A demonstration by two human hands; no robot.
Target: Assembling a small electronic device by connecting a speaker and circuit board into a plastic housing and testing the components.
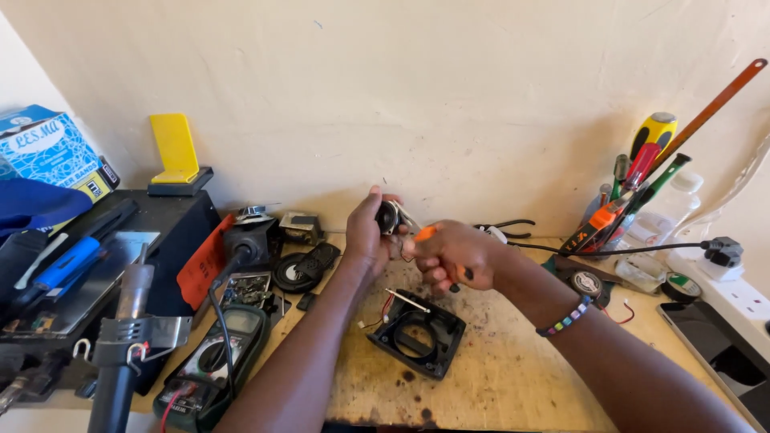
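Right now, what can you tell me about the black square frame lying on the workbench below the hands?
The black frame looks like plastic: a squarish housing with rounded corners and a large round opening in the middle. It lies flat, turned cornerwise, on the worn wooden workbench. Thin red and white wires run from its left edge. Neither hand touches it.

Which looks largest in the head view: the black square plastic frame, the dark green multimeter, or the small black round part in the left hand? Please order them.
1. Dark green multimeter, though it lies nearer the camera, so this rank is unsure.
2. Black square plastic frame.
3. Small black round part held in the left hand, clearly smallest.
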